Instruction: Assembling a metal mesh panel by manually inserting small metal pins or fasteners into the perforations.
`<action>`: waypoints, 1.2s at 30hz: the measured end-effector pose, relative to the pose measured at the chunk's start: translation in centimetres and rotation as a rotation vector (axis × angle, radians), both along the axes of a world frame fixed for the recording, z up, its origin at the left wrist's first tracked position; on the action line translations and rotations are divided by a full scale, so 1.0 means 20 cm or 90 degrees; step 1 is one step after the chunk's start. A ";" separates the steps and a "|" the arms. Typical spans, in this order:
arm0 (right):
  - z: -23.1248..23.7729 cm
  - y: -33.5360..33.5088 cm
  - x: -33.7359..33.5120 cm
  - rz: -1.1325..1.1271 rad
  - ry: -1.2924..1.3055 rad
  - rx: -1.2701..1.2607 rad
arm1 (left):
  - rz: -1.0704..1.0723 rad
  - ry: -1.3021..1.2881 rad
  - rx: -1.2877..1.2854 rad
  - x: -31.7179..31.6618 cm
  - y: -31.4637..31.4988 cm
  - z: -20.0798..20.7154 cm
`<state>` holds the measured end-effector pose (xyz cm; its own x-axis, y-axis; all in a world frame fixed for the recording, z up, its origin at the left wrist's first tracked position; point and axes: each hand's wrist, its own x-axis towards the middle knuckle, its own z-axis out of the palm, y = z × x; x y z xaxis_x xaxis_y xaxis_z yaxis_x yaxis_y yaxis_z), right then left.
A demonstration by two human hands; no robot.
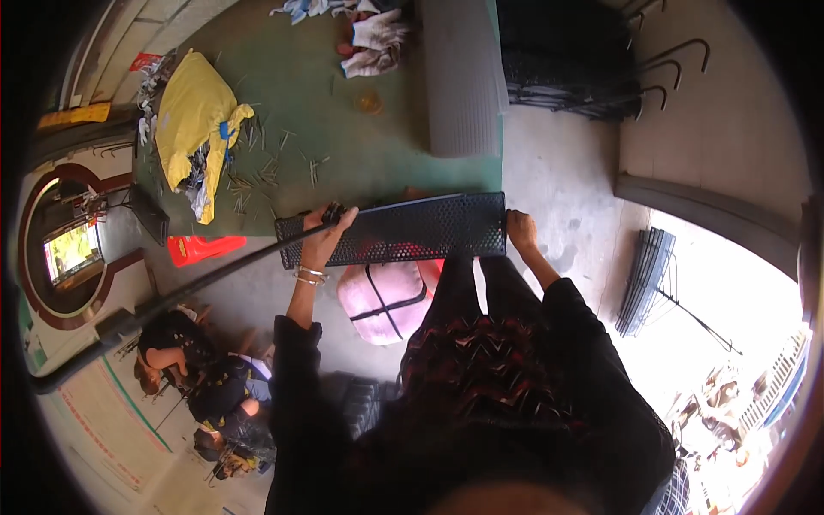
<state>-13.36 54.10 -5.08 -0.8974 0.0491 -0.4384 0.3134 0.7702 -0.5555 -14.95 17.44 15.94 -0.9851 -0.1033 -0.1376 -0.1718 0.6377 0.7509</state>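
A long black perforated metal tray (395, 230) lies at the near edge of the green table (292, 112). My right hand (521, 230) is closed around its right end. Bracelets circle the wrist of my left hand (322, 236), whose fingers are closed on a black pole (232, 275) at the tray's left part. That pole slants from the tray's far edge down to the left and ends in a bend. Whether it is joined to the tray, I cannot tell.
On the table are a yellow sack (193, 107) of metal pieces, scattered thin pins (257, 167), work gloves (378, 43) and a grey ribbed mat (463, 77). A pink cushioned seat (382, 300) and red stool (206, 249) stand below. Black racks (645, 279) lean right; people (227, 386) sit left.
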 end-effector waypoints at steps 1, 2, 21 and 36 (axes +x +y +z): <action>0.01 0.03 -0.05 0.016 0.002 -0.004 | 0.013 -0.032 0.013 -0.03 0.02 0.01; -0.03 0.05 -0.13 -0.058 0.223 0.003 | 0.021 -0.029 0.098 -0.05 0.01 -0.04; 0.25 -0.41 -1.09 -0.077 0.283 0.162 | 0.105 0.084 0.023 -0.05 0.01 -0.04; 0.23 -0.32 -1.14 -0.105 0.257 0.063 | 0.324 -0.175 0.346 0.01 0.78 -0.17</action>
<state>-36.15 47.70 -0.46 -0.9724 0.2297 -0.0410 0.2099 0.7840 -0.5842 -14.71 33.00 12.62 -0.7580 -0.3812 -0.5292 -0.5681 -0.0128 0.8229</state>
